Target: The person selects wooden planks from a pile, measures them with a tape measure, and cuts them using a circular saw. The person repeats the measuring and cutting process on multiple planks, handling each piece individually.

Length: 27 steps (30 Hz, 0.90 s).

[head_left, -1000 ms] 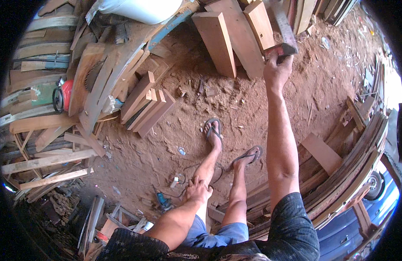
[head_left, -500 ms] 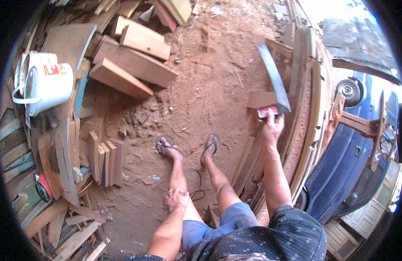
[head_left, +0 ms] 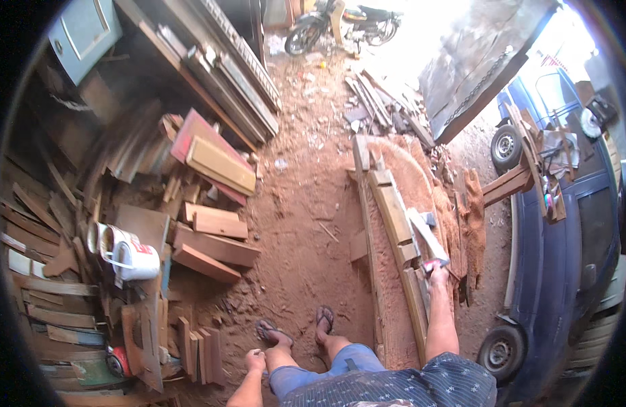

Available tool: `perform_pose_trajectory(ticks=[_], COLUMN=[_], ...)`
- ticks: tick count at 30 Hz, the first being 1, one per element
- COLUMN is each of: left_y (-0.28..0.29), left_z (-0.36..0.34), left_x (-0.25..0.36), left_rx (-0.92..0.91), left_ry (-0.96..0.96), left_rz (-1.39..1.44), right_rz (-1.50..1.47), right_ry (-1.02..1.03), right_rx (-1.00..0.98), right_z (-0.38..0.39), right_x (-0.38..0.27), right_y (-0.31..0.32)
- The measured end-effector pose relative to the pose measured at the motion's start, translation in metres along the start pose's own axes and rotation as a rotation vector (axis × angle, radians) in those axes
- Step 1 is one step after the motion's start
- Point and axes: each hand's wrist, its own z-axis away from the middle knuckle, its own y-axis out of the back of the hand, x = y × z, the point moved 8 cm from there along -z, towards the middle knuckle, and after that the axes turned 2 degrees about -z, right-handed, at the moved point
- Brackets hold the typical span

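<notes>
Floor (head_left: 306, 224): bare reddish earth strewn with sawdust and chips. At 9 o'clock, a heap of cut boards (head_left: 214, 244) lies flat, with two white buckets (head_left: 126, 254) on their sides just beside it. At 7 o'clock, short planks (head_left: 194, 349) lie side by side. At 3 o'clock, a long stack of timber (head_left: 394, 230) runs lengthwise, caked in sawdust. At 12 o'clock, loose offcuts (head_left: 381, 108) and a parked motorcycle (head_left: 340, 24). Two sandalled feet (head_left: 299, 325) stand at 6 o'clock.
</notes>
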Motion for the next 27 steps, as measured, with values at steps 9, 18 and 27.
perform_pose_trajectory(ticks=[9, 18, 27], left_y=[0.078, 0.079, 0.132], left_z=[0.005, -0.011, -0.117], left_x=[0.171, 0.11, 0.15], left_rx=[0.045, 0.013, 0.063], left_ry=[-0.18, -0.067, 0.001], left_rz=[0.254, 0.221, -0.005], right_rz=[-0.278, 0.118, 0.48], right_ry=[-0.283, -0.297, -0.352], right_rx=[-0.063, -0.283, -0.7], right_z=[-0.024, 0.042, 0.238], right_x=[0.005, 0.019, 0.02], right_y=[0.022, 0.0, -0.144])
